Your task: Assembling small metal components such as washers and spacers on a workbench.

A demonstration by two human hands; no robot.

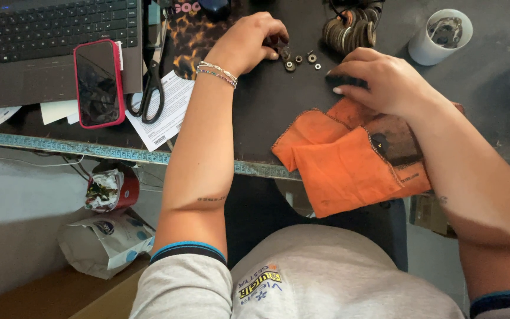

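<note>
Left hand (249, 44): curled over the small metal nuts and washers (300, 59) on the dark table (267, 112), fingertips pinching at a dark bit beside them; what exactly sits in the pinch, cannot tell.
Right hand (379, 80): palm down, fingers narrow over a small dark object at the top edge of the orange cloth (343, 159).
Cloth: draped over the table's front edge.
Left side: phone in red case (97, 82) on laptop (36, 41), scissors (151, 82) just beside.
Far right: white cup (432, 44).

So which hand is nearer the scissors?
Left. The left hand lies just right of the scissors, by the small metal nuts; the right hand lies farther right.
</note>
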